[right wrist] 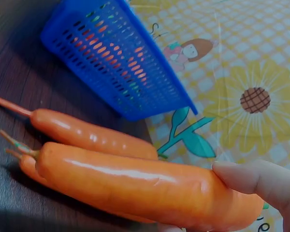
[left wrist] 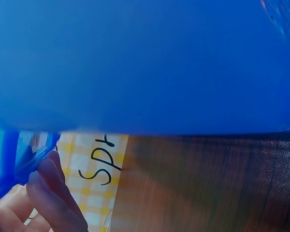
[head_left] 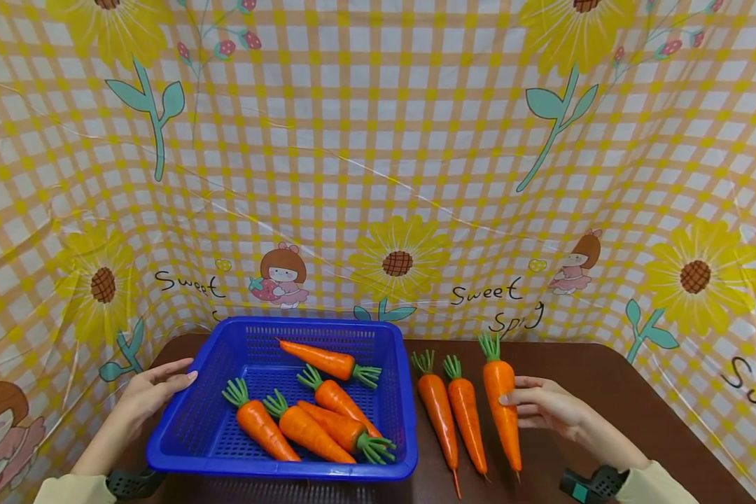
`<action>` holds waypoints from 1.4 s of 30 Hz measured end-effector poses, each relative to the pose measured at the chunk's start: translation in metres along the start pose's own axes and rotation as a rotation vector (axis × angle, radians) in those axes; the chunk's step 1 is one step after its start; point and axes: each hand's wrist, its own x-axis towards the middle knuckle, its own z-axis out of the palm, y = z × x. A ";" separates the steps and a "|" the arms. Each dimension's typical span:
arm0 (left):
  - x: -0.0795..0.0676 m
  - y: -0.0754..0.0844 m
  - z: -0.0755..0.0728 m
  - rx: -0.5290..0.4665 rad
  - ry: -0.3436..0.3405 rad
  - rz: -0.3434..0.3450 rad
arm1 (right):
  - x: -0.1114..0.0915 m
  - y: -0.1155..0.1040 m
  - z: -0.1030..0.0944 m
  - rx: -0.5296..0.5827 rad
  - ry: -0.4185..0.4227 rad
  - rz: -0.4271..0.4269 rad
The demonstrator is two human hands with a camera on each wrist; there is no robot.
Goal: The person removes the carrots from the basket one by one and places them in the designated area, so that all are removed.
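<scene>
A blue plastic basket with slotted walls stands on the left of the table, several orange carrots with green tops lying inside it. At its left rim, my left hand grips the edge; in the left wrist view the fingers are at the rim, and the basket's side fills the upper part. My right hand pinches a carrot between thumb and fingers, right of the basket. Beside it lie a middle carrot and a long-tipped carrot. The held carrot partly covers the middle one in the right wrist view.
The dark brown table carries everything. A yellow checked cloth with sunflowers and cartoon girls hangs behind it and at both sides, close to the table's back edge. Dark bands sit on both wrists.
</scene>
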 end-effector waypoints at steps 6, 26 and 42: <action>-0.001 0.000 0.000 0.005 -0.004 0.013 | 0.005 0.006 -0.001 0.006 0.019 0.019; -0.002 0.001 0.001 0.005 0.004 0.010 | 0.017 0.020 -0.004 -0.015 0.038 0.074; -0.001 0.000 0.001 0.016 0.007 0.020 | 0.022 0.024 0.002 -0.042 0.077 0.113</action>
